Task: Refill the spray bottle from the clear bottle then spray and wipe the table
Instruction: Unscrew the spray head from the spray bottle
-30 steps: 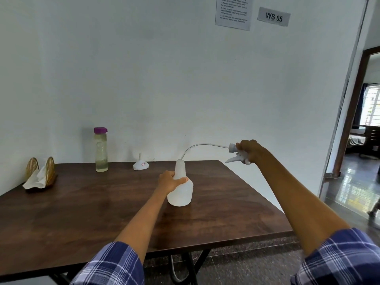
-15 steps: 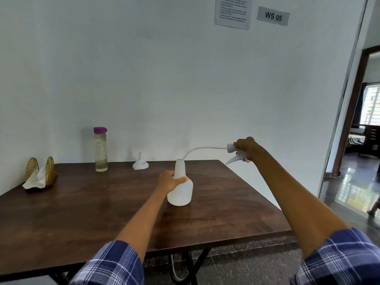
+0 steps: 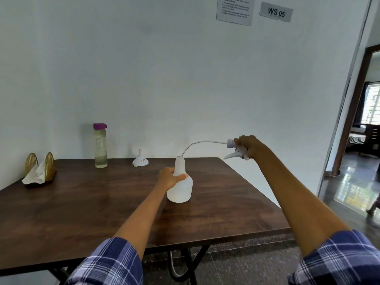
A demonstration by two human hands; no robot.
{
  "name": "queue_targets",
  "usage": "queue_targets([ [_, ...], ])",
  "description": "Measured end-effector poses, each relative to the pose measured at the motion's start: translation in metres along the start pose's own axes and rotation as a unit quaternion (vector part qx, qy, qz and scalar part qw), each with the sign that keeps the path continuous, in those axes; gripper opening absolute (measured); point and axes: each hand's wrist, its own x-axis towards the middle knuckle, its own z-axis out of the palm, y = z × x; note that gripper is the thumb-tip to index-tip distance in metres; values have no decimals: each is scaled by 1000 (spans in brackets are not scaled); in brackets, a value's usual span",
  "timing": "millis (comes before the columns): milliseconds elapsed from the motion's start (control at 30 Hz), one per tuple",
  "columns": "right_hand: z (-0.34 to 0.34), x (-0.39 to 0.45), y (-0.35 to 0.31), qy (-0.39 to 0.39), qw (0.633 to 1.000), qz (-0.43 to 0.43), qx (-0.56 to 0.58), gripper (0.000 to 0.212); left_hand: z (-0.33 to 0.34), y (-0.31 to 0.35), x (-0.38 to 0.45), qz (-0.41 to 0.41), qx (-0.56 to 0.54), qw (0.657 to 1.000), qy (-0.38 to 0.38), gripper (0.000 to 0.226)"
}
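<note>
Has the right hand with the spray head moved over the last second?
Yes. The right hand, gripping the spray head, has dropped slightly toward the table edge; the tube end is still in the spray bottle.

Soft, even daylight fills my view; a bright window (image 3: pixel 371 105) at right throws glare on the floor (image 3: pixel 353 188), and edges bow.

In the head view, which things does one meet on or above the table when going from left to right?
Napkin holder → clear bottle → funnel → left hand holding the spray bottle → right hand holding the spray head.
</note>
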Motion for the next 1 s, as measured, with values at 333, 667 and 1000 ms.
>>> queue_targets([
  [333,-40,18,-7,20,996,26,83,10,1,1,0,4,3,1000,3,57],
  [667,-23,3,30,117,985,-97,80,6,0,-1,1,4,6,1000,4,52],
  [1000,26,1,137,-42,889,-199,-410,29,1,1,1,5,14,1000,11,52],
])
